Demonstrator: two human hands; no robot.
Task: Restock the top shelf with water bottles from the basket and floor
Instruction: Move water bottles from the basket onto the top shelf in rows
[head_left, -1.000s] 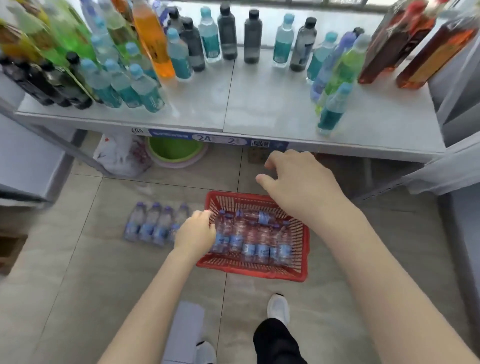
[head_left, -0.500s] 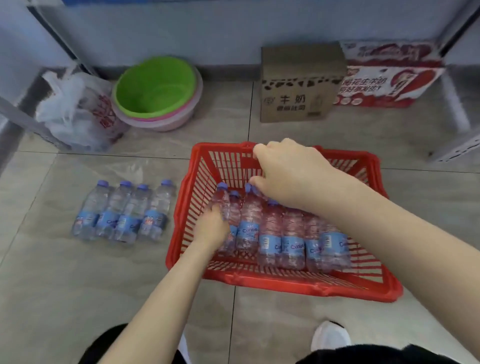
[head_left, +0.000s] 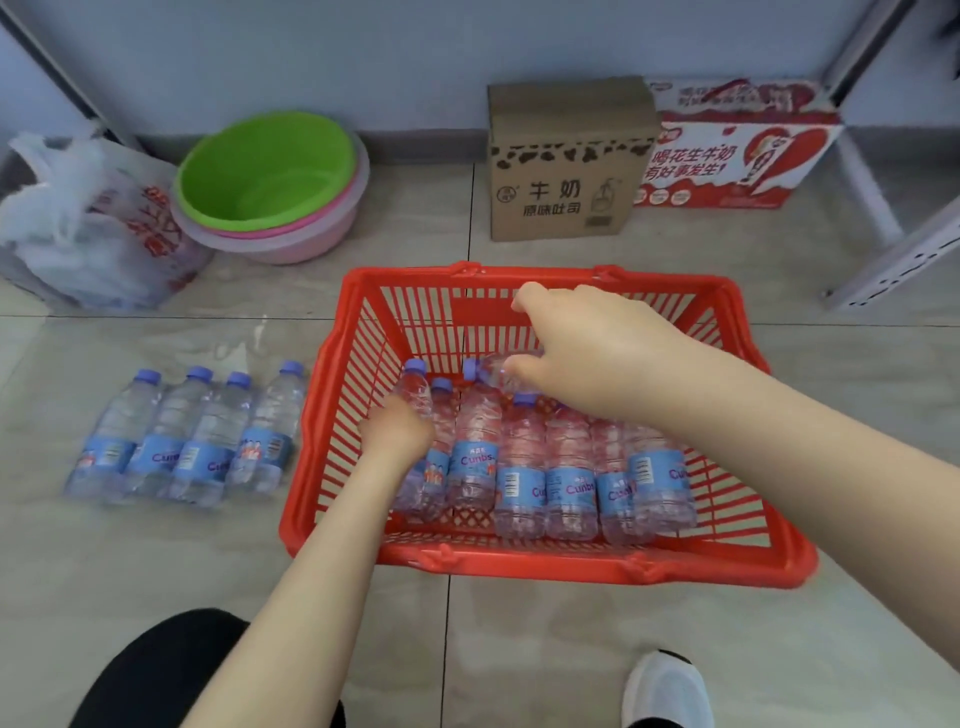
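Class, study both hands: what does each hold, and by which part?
The right hand grips a tilted water bottle around its body, cap poking out. The left hand grips the row's leftmost bottle around its middle.

The basket (head_left: 571, 564) in the centre is red moulded plastic, slatted and faintly glossy. The bottles (head_left: 519, 467) in it and the loose bottles (head_left: 197, 441) at left are clear ribbed plastic with smooth blue labels. The floor (head_left: 519, 649) is polished beige tile. At upper left are a thin crinkled plastic bag (head_left: 78, 234) and smooth plastic basins (head_left: 260, 171). At upper centre is a matt brown cardboard box (head_left: 566, 156), with a printed carton (head_left: 727, 156) beside it. At right is a perforated painted-metal shelf post (head_left: 893, 265).
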